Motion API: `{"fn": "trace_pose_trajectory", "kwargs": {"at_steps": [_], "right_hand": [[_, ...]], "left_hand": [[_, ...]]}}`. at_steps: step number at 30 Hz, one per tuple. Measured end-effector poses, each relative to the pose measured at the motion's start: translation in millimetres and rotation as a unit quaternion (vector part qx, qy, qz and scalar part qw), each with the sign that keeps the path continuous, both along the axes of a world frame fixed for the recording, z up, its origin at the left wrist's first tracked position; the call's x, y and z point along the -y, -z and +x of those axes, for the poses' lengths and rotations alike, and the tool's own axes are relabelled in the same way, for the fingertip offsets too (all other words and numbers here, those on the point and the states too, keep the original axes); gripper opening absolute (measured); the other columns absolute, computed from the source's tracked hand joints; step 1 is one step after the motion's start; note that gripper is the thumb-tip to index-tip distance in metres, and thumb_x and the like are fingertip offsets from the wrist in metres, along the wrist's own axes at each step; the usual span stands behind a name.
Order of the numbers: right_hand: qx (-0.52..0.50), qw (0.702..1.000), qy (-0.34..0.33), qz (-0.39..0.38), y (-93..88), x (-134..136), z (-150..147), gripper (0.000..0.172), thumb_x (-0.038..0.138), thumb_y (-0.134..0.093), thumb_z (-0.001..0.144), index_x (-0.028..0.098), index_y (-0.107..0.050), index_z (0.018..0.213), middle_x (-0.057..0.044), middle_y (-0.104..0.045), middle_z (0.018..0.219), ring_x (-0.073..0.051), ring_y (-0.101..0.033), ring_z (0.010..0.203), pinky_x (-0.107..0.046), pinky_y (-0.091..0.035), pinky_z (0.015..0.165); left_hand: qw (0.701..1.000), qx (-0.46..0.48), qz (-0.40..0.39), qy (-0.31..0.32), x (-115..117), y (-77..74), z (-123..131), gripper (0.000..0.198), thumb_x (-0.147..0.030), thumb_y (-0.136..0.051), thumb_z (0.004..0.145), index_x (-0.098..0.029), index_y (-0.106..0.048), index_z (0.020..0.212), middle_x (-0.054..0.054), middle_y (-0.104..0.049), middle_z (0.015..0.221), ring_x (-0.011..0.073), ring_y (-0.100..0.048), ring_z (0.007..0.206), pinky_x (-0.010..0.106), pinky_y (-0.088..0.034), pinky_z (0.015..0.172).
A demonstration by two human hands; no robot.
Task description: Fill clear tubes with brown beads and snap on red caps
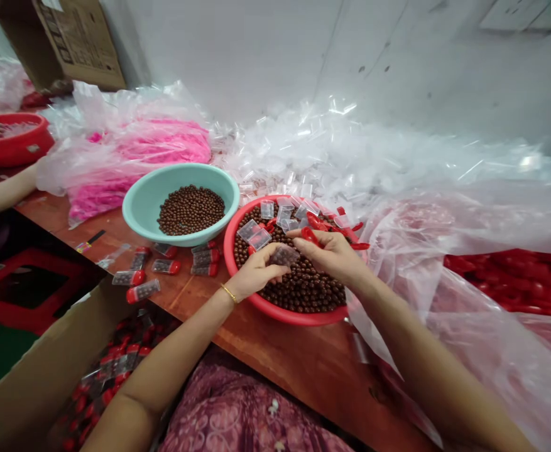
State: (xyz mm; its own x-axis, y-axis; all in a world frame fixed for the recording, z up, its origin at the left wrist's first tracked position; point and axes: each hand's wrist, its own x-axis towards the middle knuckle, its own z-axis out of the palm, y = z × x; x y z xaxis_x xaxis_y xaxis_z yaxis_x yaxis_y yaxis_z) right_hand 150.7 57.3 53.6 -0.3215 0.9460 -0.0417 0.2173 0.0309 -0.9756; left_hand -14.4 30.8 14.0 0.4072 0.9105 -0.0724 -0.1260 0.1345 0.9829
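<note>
My left hand (254, 276) is closed around a small clear plastic container (284, 255) with dark brown balls inside. Close by on the right, my right hand (335, 256) pinches a red cap (310, 236), apart from the container. Both hands are over a red basin (282, 316) holding many brown balls (315, 295). On top of the balls lie several clear containers (255, 235) and, toward the back right, several red caps (321, 223). Part of the right hand's fingertips is hard to make out.
A teal basin (136, 204) of brown balls stands left, beside several red-capped containers (143, 290). Below is a carton (44, 370) of capped containers. Behind lie clear containers (298, 144) and bagged pink pieces (171, 141); bagged red pieces (515, 282) lie right. Another person's arm (6, 191) reaches in left.
</note>
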Motion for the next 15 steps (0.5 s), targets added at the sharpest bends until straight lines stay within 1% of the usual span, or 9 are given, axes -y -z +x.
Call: {"fn": "trace_pose_trajectory", "kwargs": {"at_steps": [2, 3, 5, 7, 8, 10, 13, 15], "right_hand": [[-0.045, 0.997, 0.041, -0.051, -2.4, -1, 3, 0.042, 0.051, -0.063, 0.067, 0.016, -0.063, 0.089, 0.008, -0.041, 0.051, -0.004, -0.029, 0.037, -0.019, -0.024, 0.035], [-0.073, 0.993, 0.055, -0.08, -3.4, -2, 5, 0.043, 0.051, -0.062, 0.066, 0.016, -0.062, 0.09, 0.008, -0.041, 0.052, -0.004, -0.028, 0.036, -0.019, -0.023, 0.033], [-0.114, 0.982, 0.065, -0.137, -5.0, -3, 5, 0.042, 0.049, -0.062, 0.062, 0.017, -0.06, 0.087, 0.007, -0.044, 0.056, -0.005, -0.033, 0.038, -0.019, -0.025, 0.031], [-0.128, 0.975, 0.057, -0.174, -5.8, -2, 3, 0.038, 0.047, -0.06, 0.059, 0.017, -0.059, 0.081, 0.005, -0.046, 0.06, -0.006, -0.038, 0.041, -0.019, -0.027, 0.032], [-0.123, 0.975, 0.048, -0.179, -5.6, -2, 1, 0.036, 0.046, -0.059, 0.059, 0.016, -0.058, 0.079, 0.004, -0.048, 0.061, -0.006, -0.039, 0.041, -0.019, -0.027, 0.032], [-0.097, 0.982, 0.03, -0.159, -3.6, -1, -3, 0.033, 0.045, -0.059, 0.061, 0.016, -0.058, 0.078, 0.003, -0.051, 0.064, -0.005, -0.04, 0.041, -0.018, -0.026, 0.032], [-0.041, 0.994, 0.019, -0.104, 3.2, -3, -6, 0.031, 0.046, -0.06, 0.064, 0.017, -0.056, 0.074, 0.004, -0.052, 0.061, -0.004, -0.037, 0.039, -0.017, -0.024, 0.032], [-0.035, 0.996, 0.027, -0.076, 7.8, -4, -7, 0.033, 0.049, -0.06, 0.065, 0.017, -0.054, 0.071, 0.004, -0.051, 0.059, -0.005, -0.039, 0.04, -0.017, -0.027, 0.034]], "left_hand": [[1.0, 0.015, 0.005, -0.003, 1, -1.8, -1, 0.035, -0.02, -0.058, 0.067, -0.014, -0.053, 0.101, -0.003, -0.052, 0.073, 0.0048, -0.045, 0.056, 0.019, -0.038, 0.054], [1.0, 0.018, 0.009, -0.002, 1, -2.6, -2, 0.035, -0.021, -0.059, 0.068, -0.015, -0.053, 0.102, -0.003, -0.052, 0.074, 0.0048, -0.045, 0.056, 0.019, -0.038, 0.054], [1.0, 0.017, 0.021, -0.004, 3, -3.6, -3, 0.033, -0.024, -0.06, 0.07, -0.015, -0.053, 0.1, -0.003, -0.051, 0.074, 0.005, -0.046, 0.057, 0.019, -0.04, 0.055], [0.999, 0.004, 0.047, -0.011, 4, -3.4, -4, 0.03, -0.026, -0.062, 0.07, -0.015, -0.054, 0.097, -0.002, -0.052, 0.076, 0.0055, -0.047, 0.06, 0.018, -0.041, 0.056], [0.998, -0.006, 0.062, -0.015, 5, -2.8, -4, 0.028, -0.025, -0.063, 0.07, -0.015, -0.054, 0.095, -0.001, -0.052, 0.077, 0.0058, -0.047, 0.061, 0.018, -0.041, 0.056], [0.996, -0.02, 0.083, -0.026, 6, -0.7, -4, 0.027, -0.023, -0.064, 0.069, -0.014, -0.055, 0.092, 0.0, -0.053, 0.079, 0.0062, -0.046, 0.064, 0.017, -0.041, 0.056], [0.997, -0.022, 0.068, -0.033, 3, 2.3, -3, 0.027, -0.025, -0.063, 0.07, -0.014, -0.054, 0.094, -0.001, -0.052, 0.075, 0.0062, -0.046, 0.061, 0.017, -0.04, 0.054], [0.997, -0.019, 0.055, -0.041, -1, 1.7, -3, 0.027, -0.023, -0.063, 0.07, -0.014, -0.054, 0.093, -0.002, -0.053, 0.075, 0.0065, -0.046, 0.061, 0.019, -0.041, 0.056]]}}
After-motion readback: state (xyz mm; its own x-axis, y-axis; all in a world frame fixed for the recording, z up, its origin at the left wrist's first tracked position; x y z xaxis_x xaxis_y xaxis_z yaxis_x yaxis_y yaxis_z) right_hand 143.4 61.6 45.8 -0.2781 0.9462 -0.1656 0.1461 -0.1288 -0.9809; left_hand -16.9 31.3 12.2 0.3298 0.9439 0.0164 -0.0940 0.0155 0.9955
